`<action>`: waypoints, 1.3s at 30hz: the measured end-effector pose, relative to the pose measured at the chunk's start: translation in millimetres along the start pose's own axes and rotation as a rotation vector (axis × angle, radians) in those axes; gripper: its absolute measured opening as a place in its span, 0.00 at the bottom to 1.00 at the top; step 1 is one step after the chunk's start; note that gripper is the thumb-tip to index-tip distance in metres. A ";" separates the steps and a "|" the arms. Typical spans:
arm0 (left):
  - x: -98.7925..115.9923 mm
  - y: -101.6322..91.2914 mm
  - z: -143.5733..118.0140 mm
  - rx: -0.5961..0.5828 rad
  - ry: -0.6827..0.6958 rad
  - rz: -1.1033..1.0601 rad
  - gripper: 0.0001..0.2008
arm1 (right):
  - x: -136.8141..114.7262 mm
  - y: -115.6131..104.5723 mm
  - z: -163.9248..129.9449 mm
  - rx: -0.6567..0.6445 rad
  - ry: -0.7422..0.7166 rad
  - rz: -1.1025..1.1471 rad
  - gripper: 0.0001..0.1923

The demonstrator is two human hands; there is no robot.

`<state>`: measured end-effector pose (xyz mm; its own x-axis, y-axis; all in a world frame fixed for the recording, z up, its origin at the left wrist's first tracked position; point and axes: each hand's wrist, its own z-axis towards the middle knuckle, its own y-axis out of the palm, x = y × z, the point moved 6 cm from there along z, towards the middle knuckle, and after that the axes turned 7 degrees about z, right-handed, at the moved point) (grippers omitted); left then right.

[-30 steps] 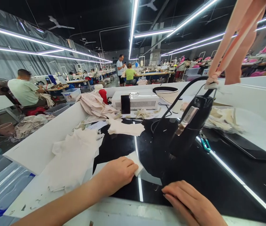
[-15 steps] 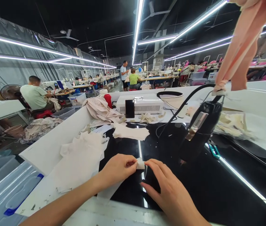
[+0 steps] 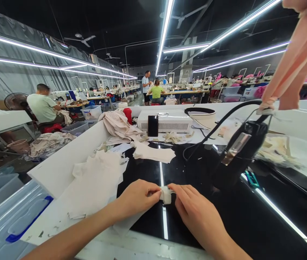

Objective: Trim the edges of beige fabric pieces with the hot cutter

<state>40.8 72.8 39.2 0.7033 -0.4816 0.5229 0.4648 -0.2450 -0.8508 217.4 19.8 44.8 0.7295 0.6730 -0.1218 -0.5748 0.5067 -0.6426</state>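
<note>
Glossy black worktop (image 3: 251, 216) under strip lights. Our left hand (image 3: 138, 196) and right hand (image 3: 193, 211) both pinch small white fabric piece (image 3: 166, 195) between fingertips — held up near hanging black tool (image 3: 237, 153), left of it; cut stack (image 3: 96, 180) further left.

Bright LED strip lights (image 3: 164, 34) overhead, dark ceiling betw. them. Glossy black tabletop (image 3: 251, 220) mirrors the strips as white glare lines, center and lower right of frame. Wide-angle bending at edges; upper-right pink fabric (image 3: 295, 61) soft, out of focus.
</note>
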 end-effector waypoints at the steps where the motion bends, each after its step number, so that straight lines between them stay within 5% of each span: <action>1: 1.1 -0.1 -0.3 0.000 0.004 0.003 0.16 | 0.2 -3.0 -1.7 -0.002 0.008 0.011 0.18; 7: 7.5 -1.1 -0.7 -0.003 0.029 0.057 0.16 | -10.9 8.3 -2.9 -0.039 -0.003 0.043 0.12; 13: 10.8 1.1 -3.4 0.034 0.066 0.147 0.16 | -11.0 21.4 -1.5 -0.042 -0.075 -0.014 0.23; 26: 14.9 22.0 -17.6 0.025 0.301 0.242 0.09 | -5.9 -10.2 -27.1 -0.065 -0.135 -0.034 0.25; 35: 24.1 31.7 -38.9 0.049 0.532 0.404 0.17 | -5.0 -35.7 -51.8 -0.146 0.082 0.177 0.25; 39: 4.8 42.7 -41.0 0.160 0.706 0.579 0.31 | -14.0 -49.2 -48.5 -0.022 0.085 0.251 0.22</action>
<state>42.0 25.5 3.2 0.3825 -0.9066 -0.1785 0.2490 0.2872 -0.9250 253.4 -40.7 41.4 0.5942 0.7281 -0.3417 -0.7341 0.3174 -0.6003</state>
